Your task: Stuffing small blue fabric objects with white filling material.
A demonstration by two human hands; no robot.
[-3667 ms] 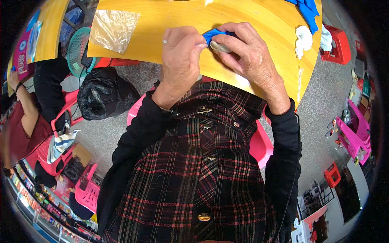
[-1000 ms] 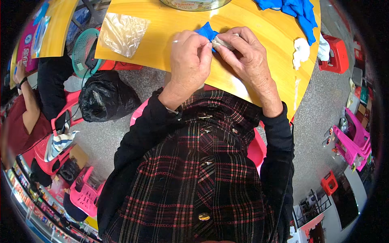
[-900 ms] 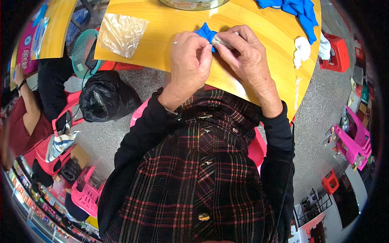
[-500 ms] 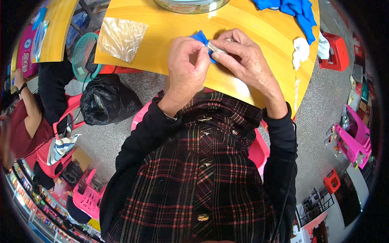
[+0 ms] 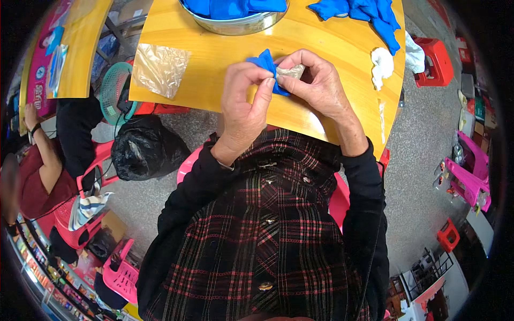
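Observation:
Above the near part of the yellow table (image 5: 214,59), both hands meet at a small piece of blue cloth (image 5: 264,60). My left hand (image 5: 245,104) pinches its edge between thumb and fingertips. A pale beige, crumpled bundle (image 5: 292,73) sits in the curl of my right hand (image 5: 317,88), right beside the cloth. The right thumb and fingers close on the bundle and reach the cloth's edge. Whether the bundle is stuffing or thin wrapping I cannot tell. Part of the blue cloth is hidden behind the fingers.
A round tin (image 5: 235,27) holding blue cloth stands at the back. Left lies a flat clear plastic sheet or bag (image 5: 160,69). More blue cloth (image 5: 369,13) and a white, fluffy clump (image 5: 381,67) lie right. A black bag (image 5: 147,147) is on the floor; a person (image 5: 45,166) sits left.
My view has shifted, so more of the tin shows, with blue cloth in it. The right fingers have spread a little, and more of the beige bundle is visible. Both hands stay together at the cloth.

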